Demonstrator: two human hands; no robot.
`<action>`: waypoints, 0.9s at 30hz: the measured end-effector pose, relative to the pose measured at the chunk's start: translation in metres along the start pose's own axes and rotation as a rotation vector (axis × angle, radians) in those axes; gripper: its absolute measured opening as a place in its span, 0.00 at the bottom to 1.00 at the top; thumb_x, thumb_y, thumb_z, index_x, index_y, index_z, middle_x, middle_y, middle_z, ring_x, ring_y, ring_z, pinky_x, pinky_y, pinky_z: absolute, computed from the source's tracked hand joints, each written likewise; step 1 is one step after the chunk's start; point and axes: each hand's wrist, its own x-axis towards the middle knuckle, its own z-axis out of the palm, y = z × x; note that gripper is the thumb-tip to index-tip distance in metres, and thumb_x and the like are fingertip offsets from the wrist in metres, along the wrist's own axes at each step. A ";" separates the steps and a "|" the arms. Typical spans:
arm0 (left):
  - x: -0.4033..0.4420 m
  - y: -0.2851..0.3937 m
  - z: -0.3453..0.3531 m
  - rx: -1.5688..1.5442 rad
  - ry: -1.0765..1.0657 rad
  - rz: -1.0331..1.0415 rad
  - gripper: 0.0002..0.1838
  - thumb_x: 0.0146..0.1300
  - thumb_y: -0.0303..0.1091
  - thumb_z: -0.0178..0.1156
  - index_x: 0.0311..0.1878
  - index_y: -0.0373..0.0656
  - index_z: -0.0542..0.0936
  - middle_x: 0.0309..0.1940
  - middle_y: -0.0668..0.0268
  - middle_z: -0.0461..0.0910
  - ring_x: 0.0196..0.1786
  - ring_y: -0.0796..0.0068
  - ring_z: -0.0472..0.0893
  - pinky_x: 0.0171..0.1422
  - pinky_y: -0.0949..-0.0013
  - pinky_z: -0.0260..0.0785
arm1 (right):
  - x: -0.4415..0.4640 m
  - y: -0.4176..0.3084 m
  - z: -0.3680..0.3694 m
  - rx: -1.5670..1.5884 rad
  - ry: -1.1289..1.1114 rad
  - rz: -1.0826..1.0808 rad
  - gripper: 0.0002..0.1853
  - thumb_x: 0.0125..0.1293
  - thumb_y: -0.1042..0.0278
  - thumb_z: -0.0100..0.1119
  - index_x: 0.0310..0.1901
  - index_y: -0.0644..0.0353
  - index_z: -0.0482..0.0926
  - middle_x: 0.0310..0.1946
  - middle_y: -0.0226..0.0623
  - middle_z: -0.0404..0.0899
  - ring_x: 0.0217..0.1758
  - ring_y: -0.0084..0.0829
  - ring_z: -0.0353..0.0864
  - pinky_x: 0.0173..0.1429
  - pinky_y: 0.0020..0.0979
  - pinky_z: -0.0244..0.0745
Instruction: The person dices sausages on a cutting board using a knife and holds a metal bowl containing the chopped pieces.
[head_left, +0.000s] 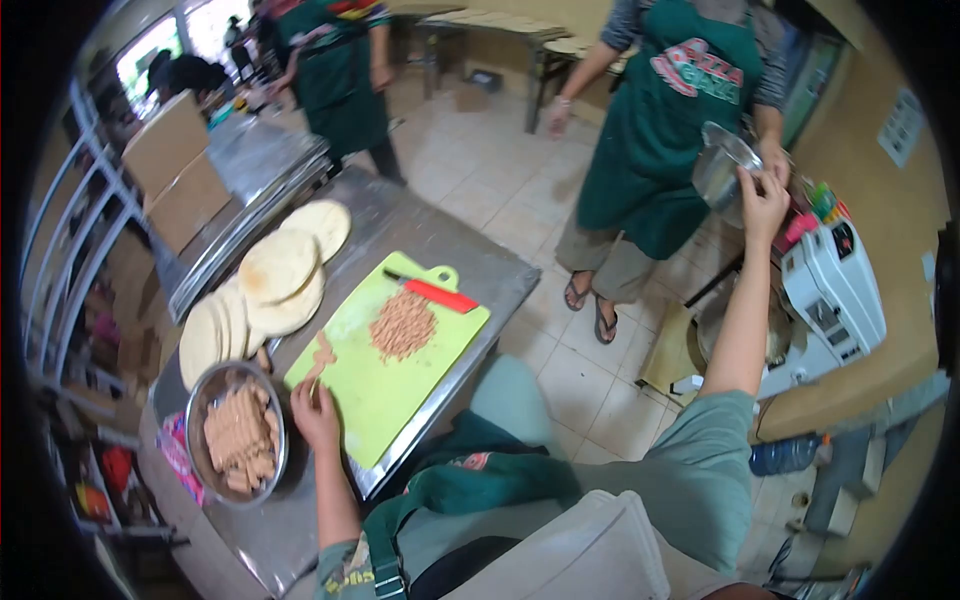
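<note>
My right hand (764, 208) grips the rim of a shiny metal pitcher (720, 172), held out to the right. A co-worker in a green apron (660, 130) has a hand on the same vessel. Low on the left edge of a lime-green cutting board (375, 400) rests my left hand (316, 418), fingers slightly apart, by a few pinkish sausage slices (321, 355). Chopped sausage (403, 325) forms a heap on the board, beside a red-handled knife (440, 294). Left of that hand, a steel bowl (283, 465) contains larger sausage pieces (240, 435).
Round flatbreads (275, 265) lie stacked and overlapping on the metal table (480, 250). A white stand mixer (835, 295) stands at right. Another person in a green apron (340, 95) is behind the table, near cardboard boxes (175, 170). More flatbreads (490, 20) lie on a far table.
</note>
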 end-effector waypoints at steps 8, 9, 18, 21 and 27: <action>0.002 0.013 -0.005 0.016 0.033 -0.012 0.13 0.56 0.31 0.60 0.45 0.38 0.79 0.45 0.55 0.76 0.49 0.55 0.76 0.53 0.62 0.67 | 0.003 -0.076 -0.016 0.385 0.241 0.058 0.12 0.57 0.65 0.67 0.29 0.67 0.81 0.23 0.37 0.80 0.28 0.23 0.75 0.36 0.25 0.69; 0.001 0.009 -0.003 0.015 0.046 -0.010 0.13 0.56 0.32 0.60 0.45 0.39 0.79 0.46 0.54 0.75 0.49 0.55 0.75 0.53 0.62 0.68 | 0.004 -0.087 -0.024 0.463 0.259 0.099 0.12 0.57 0.65 0.67 0.30 0.68 0.82 0.25 0.36 0.81 0.30 0.23 0.75 0.39 0.24 0.70; 0.001 0.038 -0.008 -0.043 0.136 0.113 0.14 0.55 0.32 0.63 0.46 0.41 0.79 0.48 0.55 0.74 0.50 0.57 0.74 0.53 0.60 0.67 | -0.037 -0.158 -0.095 0.820 0.004 0.090 0.04 0.60 0.75 0.60 0.34 0.66 0.78 0.33 0.34 0.77 0.42 0.27 0.71 0.51 0.29 0.65; 0.002 0.072 -0.008 -0.168 0.048 0.102 0.17 0.58 0.35 0.62 0.51 0.42 0.77 0.49 0.58 0.74 0.49 0.61 0.75 0.52 0.64 0.68 | -0.059 -0.219 -0.101 0.975 -0.194 -0.257 0.10 0.55 0.62 0.59 0.30 0.62 0.76 0.30 0.37 0.75 0.45 0.38 0.69 0.54 0.42 0.62; -0.003 0.134 -0.028 -1.285 -0.487 -0.938 0.30 0.63 0.53 0.54 0.63 0.45 0.67 0.54 0.59 0.73 0.56 0.61 0.73 0.60 0.59 0.66 | -0.151 -0.330 -0.050 1.778 -0.675 -0.246 0.13 0.50 0.53 0.65 0.25 0.54 0.80 0.28 0.30 0.78 0.43 0.36 0.71 0.47 0.35 0.65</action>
